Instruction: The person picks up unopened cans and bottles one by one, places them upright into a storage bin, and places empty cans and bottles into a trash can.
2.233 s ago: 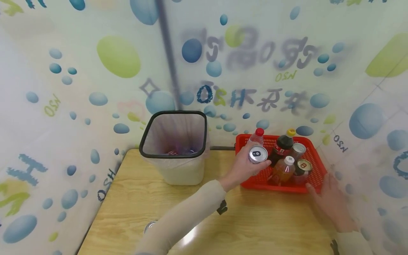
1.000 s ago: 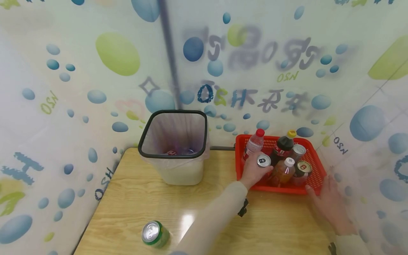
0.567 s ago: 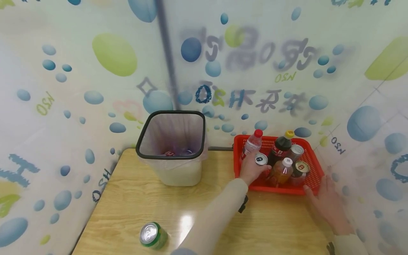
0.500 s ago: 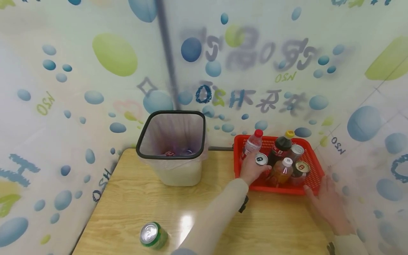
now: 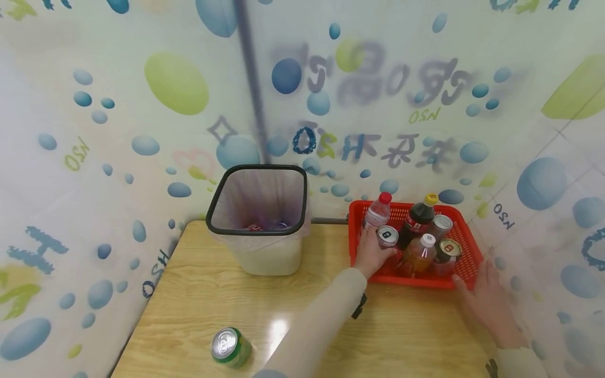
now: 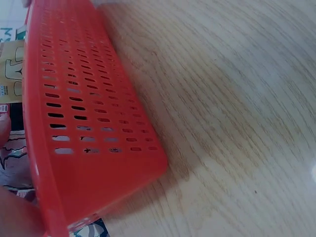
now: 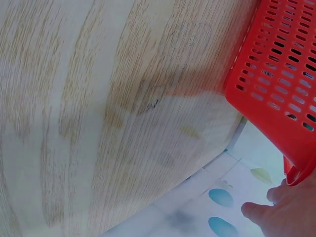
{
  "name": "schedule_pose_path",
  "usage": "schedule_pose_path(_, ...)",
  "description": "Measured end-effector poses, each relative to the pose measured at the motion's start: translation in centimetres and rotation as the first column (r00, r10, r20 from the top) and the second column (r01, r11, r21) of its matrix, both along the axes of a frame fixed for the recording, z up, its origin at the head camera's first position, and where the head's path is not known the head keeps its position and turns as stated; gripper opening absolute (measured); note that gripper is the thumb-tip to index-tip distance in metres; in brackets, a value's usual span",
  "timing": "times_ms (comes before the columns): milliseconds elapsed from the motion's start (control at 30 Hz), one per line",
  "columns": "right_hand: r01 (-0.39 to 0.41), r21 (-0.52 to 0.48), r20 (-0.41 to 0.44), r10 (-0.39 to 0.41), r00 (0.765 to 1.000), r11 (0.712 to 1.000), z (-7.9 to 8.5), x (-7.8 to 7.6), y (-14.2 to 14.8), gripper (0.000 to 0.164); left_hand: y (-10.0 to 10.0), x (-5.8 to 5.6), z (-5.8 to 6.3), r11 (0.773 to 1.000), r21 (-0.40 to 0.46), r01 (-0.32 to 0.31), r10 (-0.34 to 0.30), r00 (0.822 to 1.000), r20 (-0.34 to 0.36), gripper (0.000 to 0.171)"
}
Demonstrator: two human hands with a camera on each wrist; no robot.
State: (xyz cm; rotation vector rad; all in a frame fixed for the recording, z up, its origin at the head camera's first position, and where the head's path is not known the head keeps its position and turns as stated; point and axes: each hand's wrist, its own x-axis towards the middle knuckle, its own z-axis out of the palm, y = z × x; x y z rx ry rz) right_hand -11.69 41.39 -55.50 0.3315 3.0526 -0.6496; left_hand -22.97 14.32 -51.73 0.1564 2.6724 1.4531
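In the head view my left hand (image 5: 371, 254) is at the left part of a red plastic basket (image 5: 355, 252), its loosened fingers and thumb close beside a silver-topped drink can (image 5: 387, 235). The can stands among a red-capped clear bottle (image 5: 377, 212), a dark cola bottle (image 5: 419, 218), a white-capped bottle of amber drink (image 5: 418, 254) and two more cans, one with a gold lid (image 5: 449, 248). My right hand (image 5: 489, 302) touches the basket's right front corner with extended fingers. The left wrist view shows the basket wall (image 6: 89, 108) and part of my thumb (image 6: 17, 217).
A pale bin (image 5: 274, 257) with a black rim and plastic liner stands left of the basket, with some cans low inside. A green can (image 5: 230, 346) stands near the front of the wooden table (image 5: 189, 294). Patterned sheets hang behind and at both sides.
My left hand has lowered the silver-topped can into the basket. Just now its fingers and thumb have eased slightly down and left from the can. My right hand stays at the basket's corner.
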Motion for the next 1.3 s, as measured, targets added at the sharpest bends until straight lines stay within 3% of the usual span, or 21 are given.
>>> schedule_pose_path(100,-0.010,-0.002,-0.004,0.010,1.000,1.000,0.0,-0.1,-0.2,0.104,-0.3,0.1,0.1,0.999,-0.046,-0.007,0.006,1.000,-0.016,0.078)
schedule_pose_path(300,-0.023,0.007,-0.013,0.023,1.000,1.000,-0.2,-0.3,-0.2,0.103,-0.9,0.4,0.7,0.998,-0.054,-0.027,0.025,0.999,-0.038,0.081)
schedule_pose_path(500,0.000,0.008,0.015,0.000,1.000,1.000,-0.3,-0.6,-0.1,0.107,-1.9,1.5,1.9,0.999,-0.042,-0.029,0.025,0.996,-0.086,0.078)
schedule_pose_path(733,0.008,0.035,0.030,-0.010,1.000,0.999,0.2,-0.4,0.0,0.108,-3.8,3.4,3.9,0.998,-0.032,0.062,-0.067,0.985,-0.157,0.080)
schedule_pose_path(1000,0.027,0.032,0.052,-0.029,0.998,0.999,0.4,0.2,0.2,0.109,-6.9,5.2,6.9,0.986,-0.072,0.150,-0.164,0.944,-0.287,0.083)
schedule_pose_path(1133,0.028,0.029,0.058,-0.030,0.998,0.999,0.1,0.1,0.5,0.110,-8.7,6.4,8.4,0.975,-0.120,0.185,-0.211,0.942,-0.263,0.087)
schedule_pose_path(1300,0.009,0.026,0.045,-0.010,0.999,1.000,-0.1,0.1,0.4,0.109,-11.0,7.4,10.5,0.943,-0.166,0.288,-0.315,0.933,-0.175,0.087)
